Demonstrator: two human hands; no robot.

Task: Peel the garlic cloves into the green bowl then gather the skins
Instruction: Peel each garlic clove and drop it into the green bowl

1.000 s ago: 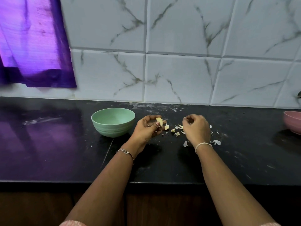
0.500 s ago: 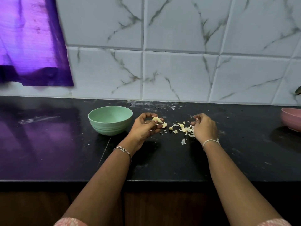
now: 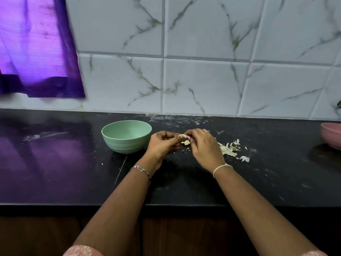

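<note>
green bowl (image 3: 126, 136): pale mint | counter (image 3: 55, 163): glossy black | wall tiles (image 3: 203, 84): white, grey veins | curtain (image 3: 35, 47): purple | second bowl (image 3: 331, 137): pink

Left grip (image 3: 162, 145): fingers curled, pinching a garlic clove (image 3: 181, 135) just right of the green bowl (image 3: 125, 145).
Right grip (image 3: 204, 146): pinching the same clove from the other side.
Skins (image 3: 228, 150): loose pale pile on the black bench (image 3: 55, 163), right of the clove.
Pink bowl (image 3: 331, 135): far right, cut off by the frame edge.
Curtain (image 3: 36, 52): purple, upper left.
</note>
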